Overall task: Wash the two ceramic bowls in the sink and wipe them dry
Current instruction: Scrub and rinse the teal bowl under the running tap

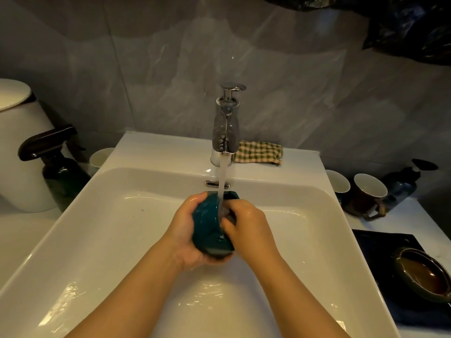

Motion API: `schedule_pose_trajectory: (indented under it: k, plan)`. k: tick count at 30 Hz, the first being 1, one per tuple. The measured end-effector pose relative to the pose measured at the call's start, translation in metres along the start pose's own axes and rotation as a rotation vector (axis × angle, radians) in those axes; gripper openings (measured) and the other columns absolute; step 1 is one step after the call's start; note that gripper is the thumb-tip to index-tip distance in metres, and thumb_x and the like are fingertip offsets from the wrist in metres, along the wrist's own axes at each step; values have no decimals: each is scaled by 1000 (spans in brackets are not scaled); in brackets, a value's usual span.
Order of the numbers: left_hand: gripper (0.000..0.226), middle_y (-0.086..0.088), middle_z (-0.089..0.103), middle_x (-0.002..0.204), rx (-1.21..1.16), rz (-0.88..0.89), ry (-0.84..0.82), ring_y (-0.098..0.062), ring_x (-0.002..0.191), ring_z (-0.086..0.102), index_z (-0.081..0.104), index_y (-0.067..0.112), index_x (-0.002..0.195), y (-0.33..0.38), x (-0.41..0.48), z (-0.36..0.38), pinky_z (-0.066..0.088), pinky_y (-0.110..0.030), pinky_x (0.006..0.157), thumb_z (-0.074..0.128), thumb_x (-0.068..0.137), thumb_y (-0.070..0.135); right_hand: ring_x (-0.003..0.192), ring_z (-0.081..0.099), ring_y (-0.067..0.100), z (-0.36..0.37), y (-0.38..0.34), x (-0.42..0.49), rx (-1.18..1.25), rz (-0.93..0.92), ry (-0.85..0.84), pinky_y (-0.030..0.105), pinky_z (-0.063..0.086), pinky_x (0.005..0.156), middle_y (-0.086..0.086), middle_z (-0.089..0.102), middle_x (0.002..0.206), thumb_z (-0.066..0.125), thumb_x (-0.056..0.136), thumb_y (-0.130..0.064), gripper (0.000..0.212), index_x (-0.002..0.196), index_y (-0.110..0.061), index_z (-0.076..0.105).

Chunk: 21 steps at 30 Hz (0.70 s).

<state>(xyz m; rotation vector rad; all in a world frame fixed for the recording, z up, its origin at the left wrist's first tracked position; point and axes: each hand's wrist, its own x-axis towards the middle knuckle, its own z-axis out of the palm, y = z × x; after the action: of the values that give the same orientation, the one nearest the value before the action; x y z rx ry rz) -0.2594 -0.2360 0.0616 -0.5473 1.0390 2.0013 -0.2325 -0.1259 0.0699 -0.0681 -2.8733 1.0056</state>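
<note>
**Ana:** In the head view, where is the teal bowl [210,223]?

**Ben:** It is over the middle of the white sink [117,215], held up off the bottom. It is right under the tap [225,128]. The water [221,181] falls on its far edge.

**Ana:** Which way does it point?

**Ben:** It is tipped on its side. The open mouth faces right and the round outside faces left. The rim runs from far to near, from the tap side toward the person.

**Ana:** Is there room around it?

**Ben:** Yes. The sink is wide, with wet floor to the left, to the right and nearer than the hands. Only the back wall of the sink and the tap are close to the bowl's far edge.

**Ana:** What does the left hand [188,230] do?

**Ben:** It cups the outside of the bowl from the left and from below. Its fingers curl round the far side, and its palm is under the near side. It holds the bowl.

**Ana:** And the right hand [246,228]?

**Ben:** It comes in from the right. Its thumb lies by the rim and its fingers bend into the bowl's mouth, so it grips the rim. The water hides the fingertips. Both arms reach in from the bottom of the picture and meet at the bowl.

**Ana:** Where is the other bowl?

**Ben:** The brown bowl [424,274] sits on a dark tray [380,242] right of the sink, well apart from the hands. A checked cloth [261,152] lies behind the tap.
</note>
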Motion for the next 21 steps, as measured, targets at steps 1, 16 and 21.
schedule_pose_trajectory:
  k: [1,16,21]
  plan:
    - [47,-17,64,93,-4,8,13,-32,89,56,67,14,95,1,0,-1,46,-45,82,56,70,51,91,57,18,-2,0,0,-60,11,-57,23,47,78,4,63,106,55,89,-16,18,106,-12,63]
    - [43,-15,67,83,52,33,36,-31,84,58,68,13,89,-2,-1,3,47,-42,79,54,74,51,85,60,21,3,0,1,73,99,-47,25,51,74,6,64,98,49,94,-17,15,104,-11,59]
    - [49,-17,65,100,85,70,35,-34,91,59,67,17,103,3,0,-2,50,-46,78,51,74,53,70,65,14,-16,2,-6,413,121,-366,24,58,61,1,65,83,53,88,-7,21,82,-23,65]
